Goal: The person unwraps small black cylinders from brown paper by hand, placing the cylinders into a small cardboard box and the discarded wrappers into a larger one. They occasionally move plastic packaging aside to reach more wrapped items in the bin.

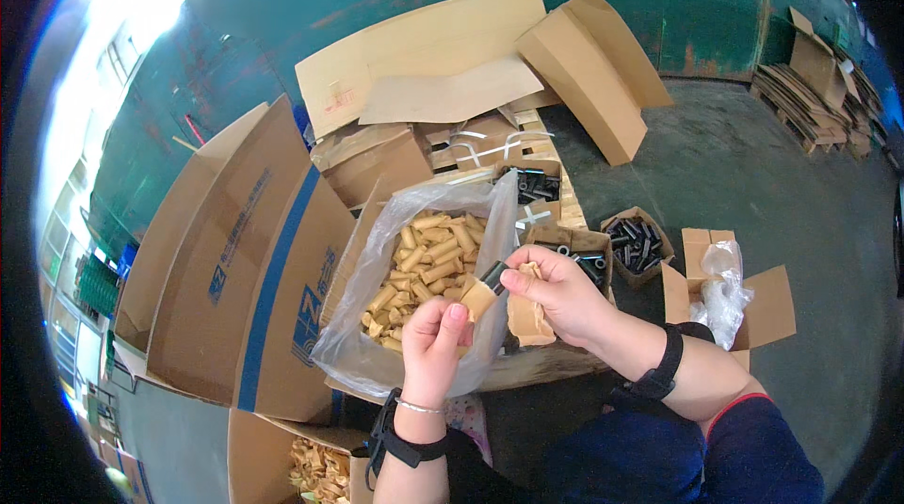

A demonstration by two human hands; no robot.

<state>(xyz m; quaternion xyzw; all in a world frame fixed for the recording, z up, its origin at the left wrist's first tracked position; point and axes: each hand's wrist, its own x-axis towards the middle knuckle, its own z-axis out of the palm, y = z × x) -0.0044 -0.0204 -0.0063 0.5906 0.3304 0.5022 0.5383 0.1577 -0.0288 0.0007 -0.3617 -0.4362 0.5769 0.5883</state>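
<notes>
My left hand (435,346) grips a short tan paper tube (478,299) by its lower end. My right hand (556,289) pinches a small black cylinder (494,276) at the tube's upper end; the two parts touch. Both hands hover over the near edge of a clear plastic bag (377,353) that lines a cardboard box and holds several more tan tubes (424,264).
Small open boxes of black cylinders (637,242) stand to the right, one more (539,186) behind the bag. A large printed carton (245,269) leans at the left. A small carton with crumpled plastic (725,292) is at right. Flattened cardboard (443,62) lies behind.
</notes>
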